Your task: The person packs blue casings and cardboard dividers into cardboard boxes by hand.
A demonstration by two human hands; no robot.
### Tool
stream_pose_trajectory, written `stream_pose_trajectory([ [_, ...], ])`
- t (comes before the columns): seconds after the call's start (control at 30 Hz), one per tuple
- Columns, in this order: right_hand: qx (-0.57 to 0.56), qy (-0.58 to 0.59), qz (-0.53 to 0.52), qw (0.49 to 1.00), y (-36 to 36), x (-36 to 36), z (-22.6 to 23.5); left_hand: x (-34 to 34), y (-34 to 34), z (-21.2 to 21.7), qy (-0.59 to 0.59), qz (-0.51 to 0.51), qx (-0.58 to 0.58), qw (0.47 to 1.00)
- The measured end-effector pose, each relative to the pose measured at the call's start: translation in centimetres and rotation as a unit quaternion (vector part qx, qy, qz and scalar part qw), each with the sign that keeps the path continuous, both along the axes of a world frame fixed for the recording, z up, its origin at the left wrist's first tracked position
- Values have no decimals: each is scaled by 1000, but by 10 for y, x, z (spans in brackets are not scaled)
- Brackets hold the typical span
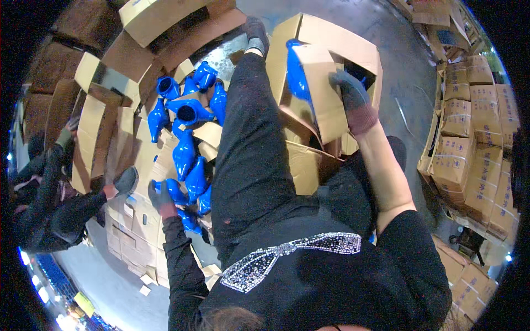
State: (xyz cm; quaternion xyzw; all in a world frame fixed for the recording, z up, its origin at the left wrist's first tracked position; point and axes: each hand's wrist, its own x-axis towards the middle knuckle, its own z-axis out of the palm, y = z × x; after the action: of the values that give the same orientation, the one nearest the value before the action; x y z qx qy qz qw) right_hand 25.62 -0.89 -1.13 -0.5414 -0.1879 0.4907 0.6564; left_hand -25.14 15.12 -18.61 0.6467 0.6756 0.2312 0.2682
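Note:
My right hand [356, 102], in a dark glove, grips a bent cardboard sheet [323, 83] at the open cardboard box [353, 41] between my legs. One glossy blue hollow casing [297, 71] shows along the sheet's left side, its lower part hidden. My left hand [162, 199], also gloved, is down at my left side with its fingers on another blue casing [175, 190]. Several more blue casings [185, 154] lie in a loose pile beside my left leg, and a dark round opening shows on some of them.
At the left a co-worker [55, 193] sits with a hand on an open carton [91, 132]. Flattened cardboard [130, 231] covers the floor under the pile. Large open cartons [165, 19] stand beyond it. Strapped, stacked cartons [469, 132] line the right side.

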Motion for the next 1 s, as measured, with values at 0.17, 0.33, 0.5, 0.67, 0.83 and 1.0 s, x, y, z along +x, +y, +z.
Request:
stream_pose_trajectory([
  [0.17, -15, -42, 108, 993, 5, -67, 37, 153, -24, 130, -414, -132, -165, 885],
  [0.33, 64, -247, 352, 900, 32, -157, 64, 142, -77, 155, -727, -77, -337, 593],
  [0.5, 93, -191, 456, 864, 46, -199, 39, 87, -78, 142, -723, -19, -340, 601],
  [0.67, 140, -243, 400, 872, 55, -218, 33, 68, -66, 144, -741, -6, -298, 602],
  [0.83, 66, -112, 346, 929, 48, -215, 27, 98, -60, 178, -553, -65, -105, 824],
  [1.0, -11, -46, 343, 938, 32, -216, 37, 111, -61, 177, -370, -251, 76, 891],
])
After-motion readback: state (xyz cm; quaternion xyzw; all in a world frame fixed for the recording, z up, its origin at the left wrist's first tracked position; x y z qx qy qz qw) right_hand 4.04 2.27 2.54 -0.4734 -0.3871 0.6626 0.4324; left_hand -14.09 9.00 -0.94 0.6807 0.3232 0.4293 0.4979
